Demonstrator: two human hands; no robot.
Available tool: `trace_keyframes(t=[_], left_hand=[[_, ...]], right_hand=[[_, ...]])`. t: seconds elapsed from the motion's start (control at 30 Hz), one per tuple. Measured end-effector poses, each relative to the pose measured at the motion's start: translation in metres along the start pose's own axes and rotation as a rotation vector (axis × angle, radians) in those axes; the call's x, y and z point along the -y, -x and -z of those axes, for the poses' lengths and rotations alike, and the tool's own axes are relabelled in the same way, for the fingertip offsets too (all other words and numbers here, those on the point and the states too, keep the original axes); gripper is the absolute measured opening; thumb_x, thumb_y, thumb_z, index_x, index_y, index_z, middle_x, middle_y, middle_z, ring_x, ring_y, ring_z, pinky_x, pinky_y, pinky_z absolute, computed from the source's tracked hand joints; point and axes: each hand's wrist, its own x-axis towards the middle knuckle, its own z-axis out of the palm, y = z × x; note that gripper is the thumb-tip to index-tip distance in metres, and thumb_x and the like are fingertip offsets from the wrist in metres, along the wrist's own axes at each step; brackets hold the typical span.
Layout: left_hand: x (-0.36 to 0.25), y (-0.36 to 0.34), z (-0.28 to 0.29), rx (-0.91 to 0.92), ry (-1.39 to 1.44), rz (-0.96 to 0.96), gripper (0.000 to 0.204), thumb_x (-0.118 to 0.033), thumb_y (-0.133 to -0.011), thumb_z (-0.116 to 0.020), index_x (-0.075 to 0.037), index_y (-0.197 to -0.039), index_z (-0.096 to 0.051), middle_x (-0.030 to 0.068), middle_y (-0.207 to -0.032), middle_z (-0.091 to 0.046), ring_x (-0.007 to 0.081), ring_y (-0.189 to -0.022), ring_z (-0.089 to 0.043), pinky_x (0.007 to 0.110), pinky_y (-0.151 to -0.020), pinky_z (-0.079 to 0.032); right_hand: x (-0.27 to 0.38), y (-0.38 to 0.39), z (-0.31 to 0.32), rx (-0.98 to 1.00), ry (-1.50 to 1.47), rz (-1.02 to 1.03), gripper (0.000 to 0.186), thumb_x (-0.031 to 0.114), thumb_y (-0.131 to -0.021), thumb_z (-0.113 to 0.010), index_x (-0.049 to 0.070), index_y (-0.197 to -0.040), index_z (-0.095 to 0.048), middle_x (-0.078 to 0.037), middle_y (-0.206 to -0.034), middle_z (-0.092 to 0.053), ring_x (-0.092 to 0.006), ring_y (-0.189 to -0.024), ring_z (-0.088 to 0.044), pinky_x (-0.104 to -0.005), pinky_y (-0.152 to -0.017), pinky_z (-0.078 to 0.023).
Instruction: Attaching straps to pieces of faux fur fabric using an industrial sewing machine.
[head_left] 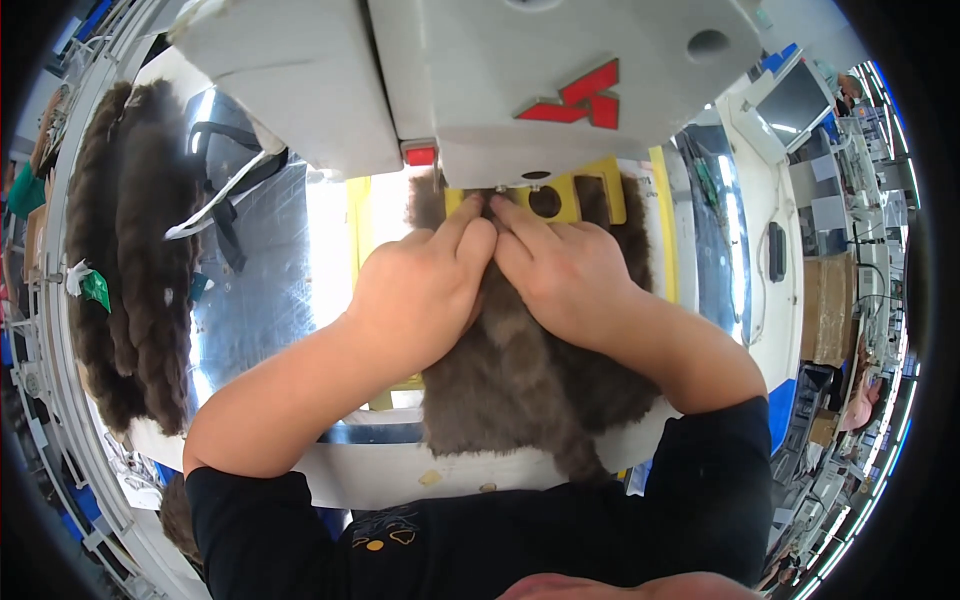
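Observation:
Side by side beneath the machine head, my left hand [425, 275] and my right hand [565, 270] bear down on grey-brown fur. Both index fingers point forward and almost meet at the tip, while the other fingers curl in around the fur. A narrow fur strip [515, 345] runs back between the hands toward my body, on top of a wider fur piece [465, 405]. The thumbs are mostly hidden. Just ahead of the fingertips lies a yellow plate [565, 205] with cut-out holes, under the white sewing machine head [560, 90].
Long rolls of dark fur [150, 270] lie at the far left, a small green tag [95, 288] on them. Black and white straps [225, 215] rest on the shiny metal surface. A screen [795, 98] and a cardboard box [828, 310] stand at the right.

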Motion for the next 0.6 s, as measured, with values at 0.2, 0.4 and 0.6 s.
trace_keyframes(t=[0.2,0.4,0.6], left_hand=[[0.002,-0.005,0.0,-0.017,0.071,0.026,0.053,-0.004,-0.073,-0.072,0.001,-0.122,-0.053,0.0224,-0.136,-0.062,0.0378,-0.091,-0.07,0.042,-0.073,-0.059],[0.002,-0.009,-0.002,0.01,0.071,0.052,0.054,-0.001,-0.072,-0.07,0.001,-0.122,-0.053,0.0211,-0.128,-0.063,0.0402,-0.093,-0.069,0.043,-0.073,-0.059],[0.002,-0.005,-0.006,-0.343,-0.117,-0.211,0.037,-0.006,-0.074,-0.067,0.001,-0.11,-0.059,0.0187,-0.119,-0.069,0.0274,-0.069,-0.068,0.038,-0.06,-0.056]], right_hand=[[-0.002,-0.006,-0.001,0.081,-0.074,-0.114,0.02,0.014,-0.081,-0.064,0.002,-0.097,-0.065,-0.013,-0.11,-0.072,-0.0203,-0.057,-0.066,-0.0317,-0.05,-0.052],[-0.004,-0.01,-0.001,0.093,-0.072,-0.125,0.013,0.013,-0.08,-0.064,0.005,-0.09,-0.064,-0.006,-0.088,-0.065,-0.0196,-0.061,-0.067,-0.0327,-0.049,-0.051],[-0.004,-0.011,0.001,0.161,-0.087,-0.138,0.014,0.014,-0.081,-0.065,0.006,-0.092,-0.066,-0.006,-0.089,-0.064,-0.0196,-0.064,-0.067,-0.0331,-0.053,-0.052]])
